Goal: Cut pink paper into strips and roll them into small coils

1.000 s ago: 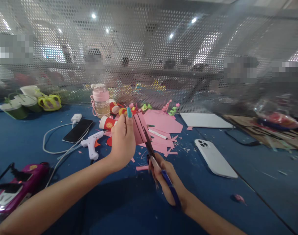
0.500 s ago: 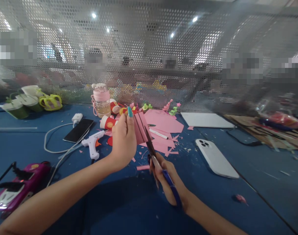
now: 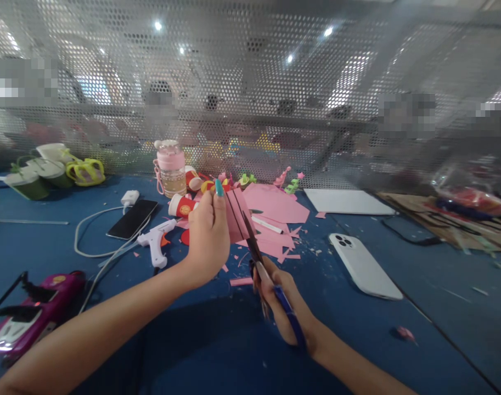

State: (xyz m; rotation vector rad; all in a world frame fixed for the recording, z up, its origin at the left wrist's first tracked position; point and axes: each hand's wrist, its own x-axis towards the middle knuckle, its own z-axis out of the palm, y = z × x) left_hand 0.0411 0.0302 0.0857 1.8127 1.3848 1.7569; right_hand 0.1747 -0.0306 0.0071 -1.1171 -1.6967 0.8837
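Note:
Between the thumb and fingers of my left hand [image 3: 209,238] is a piece of pink paper [image 3: 236,222] with dark lines on it, held up above the table. My right hand [image 3: 289,304] is closed around the blue handles of a pair of scissors [image 3: 255,249]. The dark blades point up and away from me and lie along the paper's right edge. Beyond the hands, a pink paper sheet [image 3: 279,200] and several offcuts lie on the table, with a white marker [image 3: 267,224] on top. A narrow pink strip [image 3: 241,281] sits below the held paper.
Left of my hands are a white glue gun [image 3: 155,242], a black phone [image 3: 132,219], a purple power strip [image 3: 36,312] and a pink-lidded bottle [image 3: 170,164]. A white phone [image 3: 363,266] lies to the right. Perforated metal [image 3: 250,71] rises along the back.
Both hands stay in nearly the same place. The paper and the scissors show hardly any shift.

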